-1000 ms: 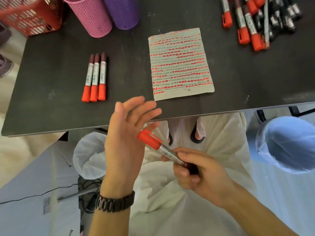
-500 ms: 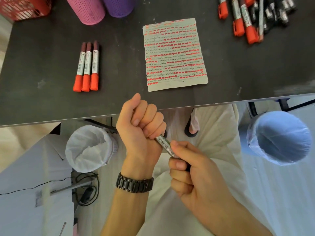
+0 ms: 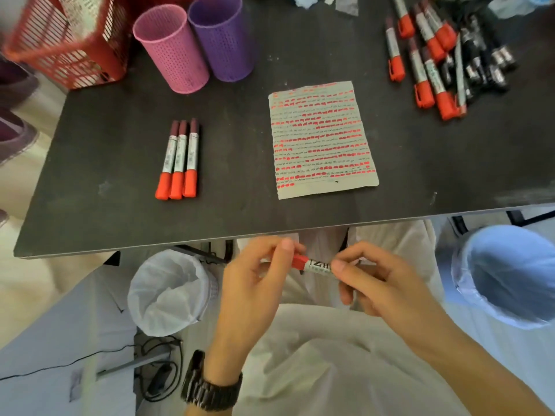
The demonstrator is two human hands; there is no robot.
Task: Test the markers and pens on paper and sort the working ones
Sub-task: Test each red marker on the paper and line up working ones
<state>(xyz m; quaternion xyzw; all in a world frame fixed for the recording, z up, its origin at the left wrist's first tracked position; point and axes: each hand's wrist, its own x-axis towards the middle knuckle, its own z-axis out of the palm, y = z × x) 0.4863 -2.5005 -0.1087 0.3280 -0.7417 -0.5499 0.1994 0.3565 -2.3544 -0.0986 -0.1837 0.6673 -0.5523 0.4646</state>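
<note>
**Operator:** What has changed in the last half second?

**Technician:** The left hand (image 3: 255, 283) has gone from a closed fist round the cap (image 3: 300, 261) to a fingertip pinch, with only the thumb and forefinger on the red cap. Both hands have come up toward the near edge of the worktop (image 3: 90, 151).

**Operator:** Where is the marker, and what holds it?

**Technician:** The marker (image 3: 319, 266) is in the air just below that edge, roughly level, with the cap to the left. The right hand (image 3: 381, 283) has its fingers (image 3: 338, 267) curled narrowly round the white labelled barrel. Whether the cap is fully seated cannot be told.

**Operator:** Handling notes?

**Technician:** It is judged light and rigid — a smooth plastic cylinder, probably slick on the label. Hold the barrel at mid-length. Take the cap by its sides and move it along the axis.

**Operator:** Surroundings?

**Technician:** The paper (image 3: 322, 139) is a grey sheet lying flat at mid-worktop, covered in rows of red dashes. Three sorted markers (image 3: 178, 159) lie side by side to its left, touching. A loose pile (image 3: 435, 61) of red and black markers sits at the far right. A perforated pink cup (image 3: 171, 52) and purple cup (image 3: 223, 40) stand upright at the back, just beside each other.
</note>
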